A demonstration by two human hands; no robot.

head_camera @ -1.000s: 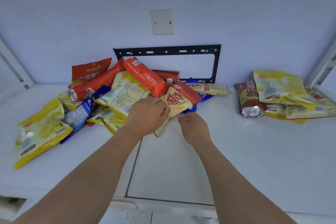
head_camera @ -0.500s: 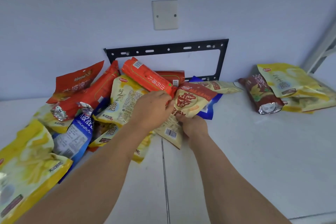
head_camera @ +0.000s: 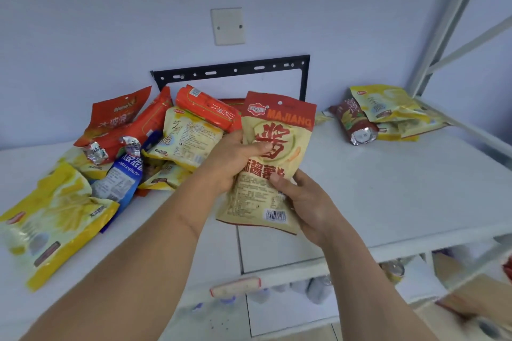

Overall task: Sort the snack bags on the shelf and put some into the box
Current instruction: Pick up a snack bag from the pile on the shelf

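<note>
we see both hands gripping one beige and red snack bag (head_camera: pixel 273 163) marked majiang, lifted upright above the white shelf (head_camera: pixel 388 188): the left hand (head_camera: pixel 235 160) curls round its left edge with the thumb across the front, and the right hand (head_camera: pixel 302 202) grasps its lower right side. to the left, a loose pile of bags (head_camera: pixel 155 141) lies against the wall, with a big yellow bag (head_camera: pixel 52 224) nearest and a blue bag (head_camera: pixel 122 174) beside it. far right sits a smaller stack of bags (head_camera: pixel 388 113). behind the pile, a black bracket (head_camera: pixel 230 70) hangs on the wall. a cardboard box (head_camera: pixel 476 299) shows blurred at the lower right.
</note>
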